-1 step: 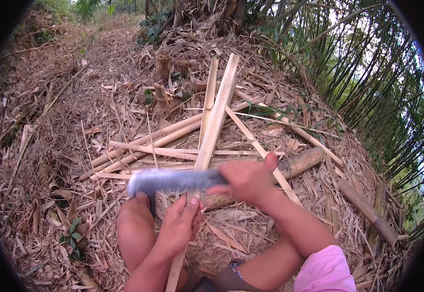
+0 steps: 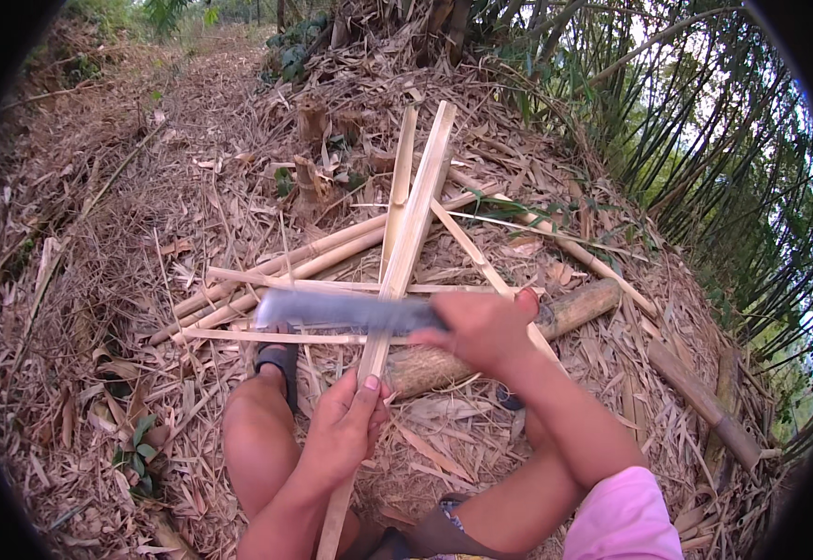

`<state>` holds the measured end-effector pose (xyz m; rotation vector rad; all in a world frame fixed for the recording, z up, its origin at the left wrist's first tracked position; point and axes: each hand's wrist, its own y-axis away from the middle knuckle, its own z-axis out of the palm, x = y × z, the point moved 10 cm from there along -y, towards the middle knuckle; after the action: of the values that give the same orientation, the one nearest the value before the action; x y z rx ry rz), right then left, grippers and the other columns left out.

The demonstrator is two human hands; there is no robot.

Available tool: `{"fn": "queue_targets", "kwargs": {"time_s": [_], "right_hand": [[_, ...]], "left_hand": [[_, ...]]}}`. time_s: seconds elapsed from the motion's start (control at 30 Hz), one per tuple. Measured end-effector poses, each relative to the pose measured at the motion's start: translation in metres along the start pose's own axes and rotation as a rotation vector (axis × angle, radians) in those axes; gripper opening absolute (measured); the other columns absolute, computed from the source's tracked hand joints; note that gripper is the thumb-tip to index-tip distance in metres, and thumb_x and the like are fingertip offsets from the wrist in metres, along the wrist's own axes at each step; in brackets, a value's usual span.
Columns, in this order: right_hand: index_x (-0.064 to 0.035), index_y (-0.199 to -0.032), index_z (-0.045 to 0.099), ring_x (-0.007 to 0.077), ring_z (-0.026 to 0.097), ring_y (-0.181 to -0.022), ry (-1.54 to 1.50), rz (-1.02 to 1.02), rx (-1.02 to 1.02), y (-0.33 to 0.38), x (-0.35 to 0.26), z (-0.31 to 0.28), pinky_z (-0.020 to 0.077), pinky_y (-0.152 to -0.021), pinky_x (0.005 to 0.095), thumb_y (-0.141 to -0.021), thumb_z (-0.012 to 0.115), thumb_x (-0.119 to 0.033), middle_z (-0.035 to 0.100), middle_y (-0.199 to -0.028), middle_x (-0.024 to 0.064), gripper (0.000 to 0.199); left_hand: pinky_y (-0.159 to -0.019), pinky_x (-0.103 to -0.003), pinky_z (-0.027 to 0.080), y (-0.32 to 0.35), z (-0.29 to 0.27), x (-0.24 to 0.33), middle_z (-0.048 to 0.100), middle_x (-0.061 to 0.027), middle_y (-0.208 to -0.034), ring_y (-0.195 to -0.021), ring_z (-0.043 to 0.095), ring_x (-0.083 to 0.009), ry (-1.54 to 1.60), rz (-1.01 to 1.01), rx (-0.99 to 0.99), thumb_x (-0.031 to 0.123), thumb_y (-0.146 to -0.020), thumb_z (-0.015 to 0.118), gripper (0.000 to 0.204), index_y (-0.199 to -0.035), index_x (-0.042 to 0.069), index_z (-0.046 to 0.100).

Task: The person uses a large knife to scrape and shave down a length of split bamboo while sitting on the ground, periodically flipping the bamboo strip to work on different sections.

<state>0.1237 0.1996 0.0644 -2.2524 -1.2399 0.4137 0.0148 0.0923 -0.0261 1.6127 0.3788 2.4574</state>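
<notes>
A long split bamboo strip (image 2: 404, 252) is held by the left hand (image 2: 346, 429), fingers wrapped tight around its near end. Its long axis runs straight away from the person, up over a thick bamboo log (image 2: 518, 331) lying crosswise under it. A broad machete blade (image 2: 341, 311) is gripped in the right hand (image 2: 481, 327), fingers closed on the handle, and it's set across the strip just beyond the left hand, pretty much at a right angle. No containers anywhere; only more split bamboo strips (image 2: 276, 266) scattered left of the log on the leaf-littered ground (image 2: 126, 233).
</notes>
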Motion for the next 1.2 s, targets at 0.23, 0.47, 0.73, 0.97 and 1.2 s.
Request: {"fn": "queue_targets", "kwargs": {"time_s": [0.23, 0.47, 0.73, 0.97, 1.2], "right_hand": [[-0.0109, -0.074, 0.061, 0.0201, 0.063, -0.053, 0.006, -0.054, 0.031, -0.005, -0.013, -0.018, 0.0485, -0.046, 0.0354, -0.082, 0.067, -0.059, 0.060, -0.061, 0.0042, 0.049], [-0.0088, -0.080, 0.067, 0.0211, 0.062, -0.052, 0.121, -0.080, 0.012, -0.002, -0.033, -0.026, 0.0491, -0.050, 0.0336, -0.078, 0.073, -0.054, 0.062, -0.062, 0.0034, 0.046], [-0.0093, -0.064, 0.056, 0.0229, 0.059, -0.047, 0.058, 0.008, 0.103, 0.001, -0.009, -0.018, 0.0466, -0.044, 0.0357, -0.085, 0.067, -0.055, 0.057, -0.056, 0.0074, 0.051], [-0.0104, -0.080, 0.069, 0.0224, 0.063, -0.052, 0.052, 0.096, 0.034, -0.002, 0.023, -0.008, 0.0484, -0.047, 0.0347, -0.080, 0.075, -0.046, 0.063, -0.063, 0.0058, 0.036], [-0.0107, -0.077, 0.065, 0.0243, 0.062, -0.054, 0.103, 0.362, 0.026, -0.003, 0.078, -0.019, 0.0475, -0.050, 0.0395, -0.089, 0.062, -0.052, 0.062, -0.062, 0.0086, 0.043]], "left_hand": [[-0.040, -0.021, 0.025, 0.003, -0.003, 0.000, 0.043, 0.0042, -0.064, -0.046, 0.033, -0.0026, -0.038, 0.035, -0.023, 0.028, -0.106, 0.044, 0.025, -0.097, 0.007, 0.053], [-0.040, -0.022, 0.026, -0.002, 0.011, -0.001, 0.041, 0.0050, -0.064, -0.047, 0.033, -0.0032, 0.145, -0.044, -0.127, 0.027, -0.106, 0.044, 0.024, -0.097, 0.007, 0.052], [-0.038, -0.021, 0.020, -0.009, 0.014, -0.003, 0.037, 0.0061, -0.063, -0.043, 0.026, -0.0023, 0.023, -0.031, -0.052, 0.031, -0.106, 0.044, 0.023, -0.097, 0.011, 0.050], [-0.041, -0.023, 0.028, -0.013, 0.010, 0.003, 0.045, 0.0031, -0.065, -0.046, 0.034, -0.0045, -0.110, 0.148, -0.024, 0.027, -0.106, 0.045, 0.025, -0.095, 0.006, 0.054], [-0.038, -0.021, 0.021, 0.003, 0.002, -0.002, 0.038, 0.0045, -0.064, -0.043, 0.028, -0.0030, 0.087, -0.066, -0.071, 0.026, -0.105, 0.045, 0.020, -0.096, 0.009, 0.051]]}}
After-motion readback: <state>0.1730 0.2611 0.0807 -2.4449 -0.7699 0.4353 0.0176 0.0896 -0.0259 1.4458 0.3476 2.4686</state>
